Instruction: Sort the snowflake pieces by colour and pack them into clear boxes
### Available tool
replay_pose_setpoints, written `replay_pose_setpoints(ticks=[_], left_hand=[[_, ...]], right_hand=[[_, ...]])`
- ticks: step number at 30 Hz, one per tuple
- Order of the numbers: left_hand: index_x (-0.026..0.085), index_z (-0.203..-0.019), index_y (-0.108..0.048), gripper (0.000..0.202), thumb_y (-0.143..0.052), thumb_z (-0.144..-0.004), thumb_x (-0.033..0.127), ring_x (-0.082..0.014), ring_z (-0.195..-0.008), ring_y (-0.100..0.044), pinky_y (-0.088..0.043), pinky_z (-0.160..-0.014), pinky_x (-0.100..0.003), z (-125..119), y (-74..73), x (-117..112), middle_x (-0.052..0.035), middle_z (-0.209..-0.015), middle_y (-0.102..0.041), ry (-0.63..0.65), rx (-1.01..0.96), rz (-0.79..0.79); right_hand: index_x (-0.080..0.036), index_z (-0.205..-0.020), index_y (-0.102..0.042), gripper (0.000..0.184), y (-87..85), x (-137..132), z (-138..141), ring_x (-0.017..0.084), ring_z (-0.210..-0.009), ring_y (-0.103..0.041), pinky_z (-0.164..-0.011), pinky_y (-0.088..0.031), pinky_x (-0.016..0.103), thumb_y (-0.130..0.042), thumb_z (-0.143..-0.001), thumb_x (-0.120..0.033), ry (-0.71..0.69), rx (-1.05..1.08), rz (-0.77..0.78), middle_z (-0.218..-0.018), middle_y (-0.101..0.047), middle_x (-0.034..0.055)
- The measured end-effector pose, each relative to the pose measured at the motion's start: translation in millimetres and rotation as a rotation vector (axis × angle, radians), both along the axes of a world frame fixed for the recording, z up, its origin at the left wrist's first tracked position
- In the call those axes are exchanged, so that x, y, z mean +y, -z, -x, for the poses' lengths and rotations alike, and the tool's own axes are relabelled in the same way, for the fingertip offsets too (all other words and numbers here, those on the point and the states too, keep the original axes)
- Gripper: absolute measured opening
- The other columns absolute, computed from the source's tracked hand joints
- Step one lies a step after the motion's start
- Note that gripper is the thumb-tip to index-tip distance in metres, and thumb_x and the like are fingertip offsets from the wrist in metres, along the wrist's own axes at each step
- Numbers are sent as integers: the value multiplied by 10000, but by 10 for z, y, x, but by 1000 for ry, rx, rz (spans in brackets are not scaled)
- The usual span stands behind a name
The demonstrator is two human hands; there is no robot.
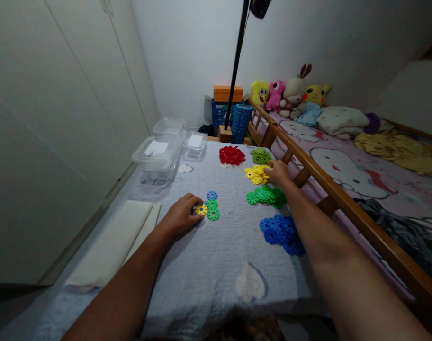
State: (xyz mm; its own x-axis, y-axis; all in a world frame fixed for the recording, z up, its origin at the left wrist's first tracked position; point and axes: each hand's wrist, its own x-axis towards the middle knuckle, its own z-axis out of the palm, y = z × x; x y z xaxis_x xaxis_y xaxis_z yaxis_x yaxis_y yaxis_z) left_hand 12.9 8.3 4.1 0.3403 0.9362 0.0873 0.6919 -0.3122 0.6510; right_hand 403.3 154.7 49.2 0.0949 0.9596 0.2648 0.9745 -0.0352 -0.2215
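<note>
You at the cloth-covered table (219, 265)
Your left hand (182, 213) pinches a yellow disc (201, 210); your right hand (279, 172) touches the yellow pile (256, 175), though I cannot tell its grip

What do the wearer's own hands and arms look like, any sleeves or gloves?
The left hand and right hand are ungloved. The left forearm and right forearm are bare to the picture's edge, with no sleeve, watch, bracelet or cable showing. I can't tell about rings.
</note>
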Motion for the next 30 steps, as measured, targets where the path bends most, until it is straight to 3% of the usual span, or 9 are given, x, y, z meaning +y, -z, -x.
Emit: replay_pose_setpoints(ticks=[3,7,10,14,21,25,30], left_hand=[[205,-1071,-693,326,-665,-769,328,-239,-939,-627,-504,-837,-365,-9,-9,-11,-81,-1076,-640,-8,8,-6],[195,-1087,-691,319,-645,-796,319,-246,-960,-633,-501,-850,-369,-27,-23,-24,-89,-1081,-649,-28,30,-18],[191,-1119,-683,341,-641,-801,306,-252,-986,-637,-499,-878,-378,-31,-10,-20,-92,-1087,-661,-50,22,-25],[184,-1226,-641,471,-676,-766,284,-220,-905,-639,-517,-842,-360,1,44,6,-86,-1096,-677,-78,-50,9],[154,-1350,-557,629,-629,-726,178,-158,-790,-624,-540,-783,-326,92,107,62,-104,-1177,-669,-120,-168,34],[154,-1338,-574,610,-572,-729,116,-158,-791,-635,-541,-804,-321,87,87,75,-97,-1140,-690,-137,-138,13],[158,-1329,-586,566,-513,-771,91,-184,-875,-664,-536,-867,-333,57,80,74,-89,-1090,-711,-172,-74,-37]], right_hand=[[-103,-1174,-737,373,-83,-92,250,242,-1062,-632,-952,-467,335,-603,-875,-282,-63,-10,12,-1173,-718,162],[-128,-1136,-745,298,-141,-353,785,189,-902,-647,-815,-471,280,-608,-894,-235,-364,52,159,-1026,-750,98],[-133,-1143,-742,286,-98,-625,1226,165,-827,-636,-780,-456,266,-644,-893,-232,-580,80,264,-975,-743,77],[-153,-1126,-750,267,24,-923,1699,181,-947,-630,-868,-448,284,-717,-871,-226,-811,41,299,-1045,-715,89],[-165,-1216,-726,396,131,-1114,2099,255,-1069,-582,-931,-422,349,-735,-879,-374,-802,-114,270,-1186,-643,142],[-165,-1148,-722,328,175,-1131,2162,252,-1047,-567,-908,-412,345,-732,-876,-348,-799,-129,267,-1142,-643,128],[-174,-1161,-660,368,224,-1092,2113,220,-1018,-549,-890,-411,323,-775,-828,-281,-787,-1,240,-1127,-624,92]])
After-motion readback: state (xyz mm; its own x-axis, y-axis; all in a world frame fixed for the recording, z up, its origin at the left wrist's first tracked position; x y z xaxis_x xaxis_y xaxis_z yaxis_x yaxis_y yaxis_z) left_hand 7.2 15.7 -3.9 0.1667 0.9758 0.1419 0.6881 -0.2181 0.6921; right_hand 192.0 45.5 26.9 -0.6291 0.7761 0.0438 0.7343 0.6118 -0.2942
